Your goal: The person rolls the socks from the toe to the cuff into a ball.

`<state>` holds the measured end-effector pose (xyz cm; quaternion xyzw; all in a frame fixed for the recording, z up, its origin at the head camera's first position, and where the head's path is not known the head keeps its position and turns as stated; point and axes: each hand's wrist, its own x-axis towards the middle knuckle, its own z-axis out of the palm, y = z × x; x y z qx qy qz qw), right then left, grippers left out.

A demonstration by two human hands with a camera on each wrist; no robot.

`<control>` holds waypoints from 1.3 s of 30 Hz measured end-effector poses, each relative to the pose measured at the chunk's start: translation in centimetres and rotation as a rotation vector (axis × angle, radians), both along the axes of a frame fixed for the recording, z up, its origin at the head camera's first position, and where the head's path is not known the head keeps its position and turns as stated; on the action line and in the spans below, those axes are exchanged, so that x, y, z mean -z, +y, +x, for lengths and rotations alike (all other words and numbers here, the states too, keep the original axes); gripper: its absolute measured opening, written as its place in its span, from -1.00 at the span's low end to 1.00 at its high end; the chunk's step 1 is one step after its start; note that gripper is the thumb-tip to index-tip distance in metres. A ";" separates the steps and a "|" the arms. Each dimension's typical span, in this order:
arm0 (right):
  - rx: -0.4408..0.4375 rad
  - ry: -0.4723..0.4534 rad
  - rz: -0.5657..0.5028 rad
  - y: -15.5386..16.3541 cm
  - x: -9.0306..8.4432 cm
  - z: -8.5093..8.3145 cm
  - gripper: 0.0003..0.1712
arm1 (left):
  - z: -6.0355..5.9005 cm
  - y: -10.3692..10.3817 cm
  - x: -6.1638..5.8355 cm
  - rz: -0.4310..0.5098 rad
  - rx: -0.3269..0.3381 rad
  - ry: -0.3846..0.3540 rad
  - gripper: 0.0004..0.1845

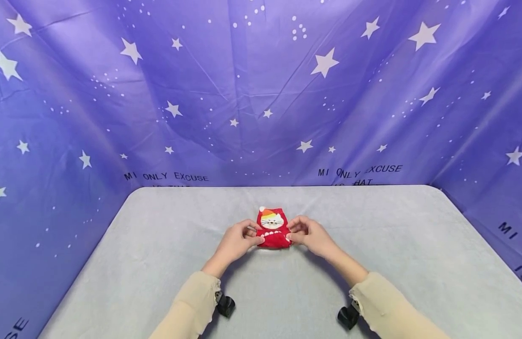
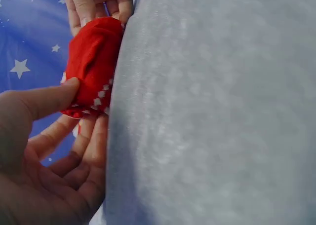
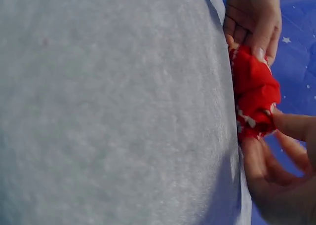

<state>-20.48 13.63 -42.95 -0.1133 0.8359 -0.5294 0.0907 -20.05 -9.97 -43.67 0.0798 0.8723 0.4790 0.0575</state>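
A folded red sock (image 1: 275, 240) lies on the table in the head view, its upper part showing a white cat face in an orange cap. A row of white spots crosses it below the face. My left hand (image 1: 239, 239) pinches its left edge, thumb on the near side. At the opposite edge my right hand (image 1: 312, 235) pinches the fabric between thumb and fingers. In the left wrist view the red cloth (image 2: 94, 57) looks rolled and bulging between both hands. The right wrist view shows the fold's open, puckered end beside the right thumb (image 3: 294, 125).
A pale grey cloth covers the table (image 1: 180, 207), its rounded far corners reaching a purple curtain (image 1: 244, 94) with white stars and lettering. Black wrist cameras (image 1: 225, 306) hang below the beige sleeves (image 1: 188, 301).
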 end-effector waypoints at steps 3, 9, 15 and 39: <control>0.020 0.126 0.062 -0.3 -0.2 0.0 -0.77 | -0.4 0.1 0.0 -0.007 -0.034 -0.055 -0.76; -0.016 0.216 0.138 -0.5 -0.2 -0.2 -0.66 | -1.0 0.5 -0.4 -0.033 -0.074 -0.088 -0.75; 0.000 0.203 0.173 -0.7 -0.1 -0.6 -0.66 | -1.0 0.7 -0.5 -0.053 -0.021 0.115 -0.81; -0.027 0.343 0.302 -1.7 -0.1 -2.9 -0.30 | -2.7 0.8 -1.1 -0.272 -0.078 0.105 -0.79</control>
